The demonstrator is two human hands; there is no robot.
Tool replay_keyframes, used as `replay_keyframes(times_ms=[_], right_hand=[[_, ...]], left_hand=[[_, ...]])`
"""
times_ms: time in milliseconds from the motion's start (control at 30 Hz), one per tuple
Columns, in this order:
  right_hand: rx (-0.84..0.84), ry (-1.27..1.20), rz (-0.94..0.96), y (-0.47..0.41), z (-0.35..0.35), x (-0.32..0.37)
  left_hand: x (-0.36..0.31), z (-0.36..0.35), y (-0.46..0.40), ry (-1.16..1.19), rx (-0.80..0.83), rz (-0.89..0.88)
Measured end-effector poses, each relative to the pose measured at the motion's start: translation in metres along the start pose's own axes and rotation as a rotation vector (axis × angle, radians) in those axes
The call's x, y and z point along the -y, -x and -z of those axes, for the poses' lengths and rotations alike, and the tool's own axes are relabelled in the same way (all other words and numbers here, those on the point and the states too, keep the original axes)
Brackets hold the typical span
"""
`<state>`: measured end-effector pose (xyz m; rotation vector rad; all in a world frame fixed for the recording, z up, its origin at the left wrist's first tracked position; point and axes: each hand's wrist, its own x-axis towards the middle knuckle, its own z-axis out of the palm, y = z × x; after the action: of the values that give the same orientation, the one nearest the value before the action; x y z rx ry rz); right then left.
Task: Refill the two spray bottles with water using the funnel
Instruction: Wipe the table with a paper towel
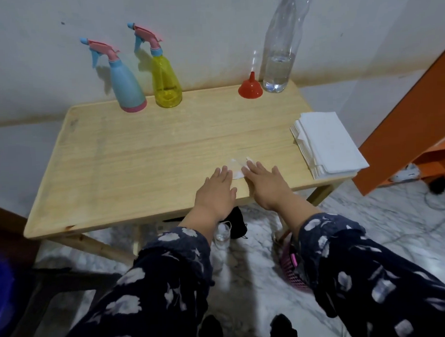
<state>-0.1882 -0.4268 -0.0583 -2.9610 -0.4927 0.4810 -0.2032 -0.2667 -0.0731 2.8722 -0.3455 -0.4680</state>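
Note:
Two spray bottles stand at the back of the wooden table, both with pink and blue trigger heads on. One is a blue spray bottle, the other a yellow see-through spray bottle to its right. A red funnel rests mouth down at the back right, beside a tall clear water bottle holding some water. My left hand and my right hand lie flat near the front edge, fingers spread, pressing on a small white tissue.
A stack of white napkins lies at the table's right edge. An orange cabinet stands to the right. On the floor below are a small clear bottle, a pink basket and cables.

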Motion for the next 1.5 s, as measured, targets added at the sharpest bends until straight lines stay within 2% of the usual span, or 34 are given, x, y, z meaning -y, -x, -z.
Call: replay_keyframes(times_ms=[300, 533, 667, 867, 1067, 1267, 1400, 1500], right_hand=[[0.002, -0.026, 0.11, 0.057, -0.018, -0.018], [-0.014, -0.043, 0.158, 0.125, -0.025, -0.053], [-0.076, -0.103, 0.069, 0.161, -0.037, -0.094], [-0.024, -0.17, -0.102, 0.222, -0.062, -0.17], [-0.017, -0.174, -0.289, 0.245, -0.108, -0.235], [0.104, -0.332, -0.386, 0.219, -0.182, -0.293], [0.097, -0.42, -0.432, 0.197, -0.25, -0.318], [0.077, -0.448, -0.483, 0.192, -0.294, -0.324]], left_hand=[[-0.032, -0.021, 0.054, 0.06, -0.043, 0.096], [-0.097, -0.045, 0.097, 0.081, -0.039, 0.102], [-0.148, -0.057, 0.096, 0.045, -0.012, 0.038], [-0.228, -0.091, 0.074, 0.006, 0.079, -0.096], [-0.286, -0.152, 0.029, 0.024, 0.179, -0.227], [-0.298, -0.222, -0.042, 0.0, 0.352, -0.303], [-0.288, -0.276, -0.076, -0.039, 0.506, -0.312], [-0.273, -0.319, -0.091, 0.016, 0.595, -0.26]])
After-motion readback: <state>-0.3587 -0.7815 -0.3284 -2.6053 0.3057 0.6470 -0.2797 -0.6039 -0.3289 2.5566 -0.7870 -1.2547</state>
